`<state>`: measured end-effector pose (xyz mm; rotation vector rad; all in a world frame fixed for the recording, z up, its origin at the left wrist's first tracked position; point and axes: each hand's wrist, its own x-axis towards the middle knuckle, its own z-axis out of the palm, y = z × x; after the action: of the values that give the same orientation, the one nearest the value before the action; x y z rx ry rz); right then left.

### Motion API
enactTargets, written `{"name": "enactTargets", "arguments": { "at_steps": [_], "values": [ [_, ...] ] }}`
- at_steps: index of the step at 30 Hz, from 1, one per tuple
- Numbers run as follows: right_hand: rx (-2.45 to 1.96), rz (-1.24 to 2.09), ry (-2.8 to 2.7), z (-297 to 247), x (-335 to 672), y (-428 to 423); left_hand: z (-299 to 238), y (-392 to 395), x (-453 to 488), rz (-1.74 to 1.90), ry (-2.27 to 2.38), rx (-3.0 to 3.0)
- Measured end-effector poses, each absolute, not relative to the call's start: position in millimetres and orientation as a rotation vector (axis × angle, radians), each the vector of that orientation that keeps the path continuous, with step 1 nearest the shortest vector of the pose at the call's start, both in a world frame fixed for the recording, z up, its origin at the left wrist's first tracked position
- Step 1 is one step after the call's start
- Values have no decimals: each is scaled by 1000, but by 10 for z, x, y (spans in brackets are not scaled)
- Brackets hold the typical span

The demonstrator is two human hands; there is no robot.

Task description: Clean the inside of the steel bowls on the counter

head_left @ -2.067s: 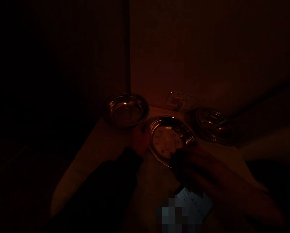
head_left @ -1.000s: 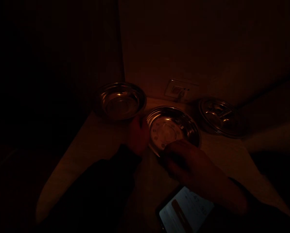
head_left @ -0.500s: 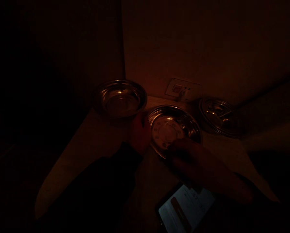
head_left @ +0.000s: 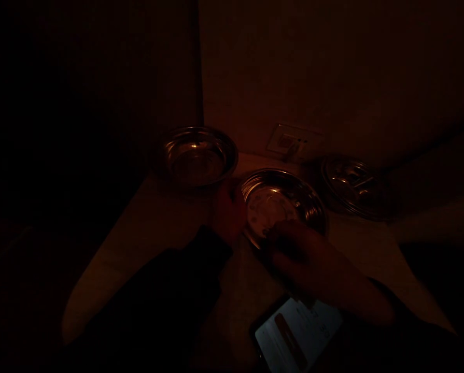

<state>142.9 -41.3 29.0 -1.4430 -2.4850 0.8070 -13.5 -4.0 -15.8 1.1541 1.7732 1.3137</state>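
Observation:
In very dim light, a shiny metal dish (head_left: 272, 204) with a ring of marks on its base lies on the table. My left hand (head_left: 229, 212) is curled at the dish's left rim, its fingers mostly lost in shadow; it seems to grip the rim. Over the near right part of the dish is my right hand (head_left: 301, 251), with its fingers bent down together. Whatever they may hold is too dark to make out. A deeper metal bowl (head_left: 196, 160) stands just beyond my left hand. Below my right wrist lies a phone (head_left: 290, 336) with its screen lit.
A metal dish with compartments (head_left: 352, 181) sits at the back right, apparently on other dishes. A wall socket with a switch (head_left: 292, 141) is behind the middle dish. The pale table (head_left: 138, 228) has a rounded left corner, with walls at the back.
The whole view has shifted slightly, and the light looks a little dimmer. Both hands stay at the middle dish, with only small movement of the right.

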Motion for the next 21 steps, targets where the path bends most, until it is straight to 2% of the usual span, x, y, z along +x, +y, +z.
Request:
{"name": "enactTargets", "arguments": {
  "at_steps": [21],
  "values": [
    [-1373, 728, -2505, 287, 1403, -436, -151, -41, -125, 1317, 1721, 1123]
  ]
}}
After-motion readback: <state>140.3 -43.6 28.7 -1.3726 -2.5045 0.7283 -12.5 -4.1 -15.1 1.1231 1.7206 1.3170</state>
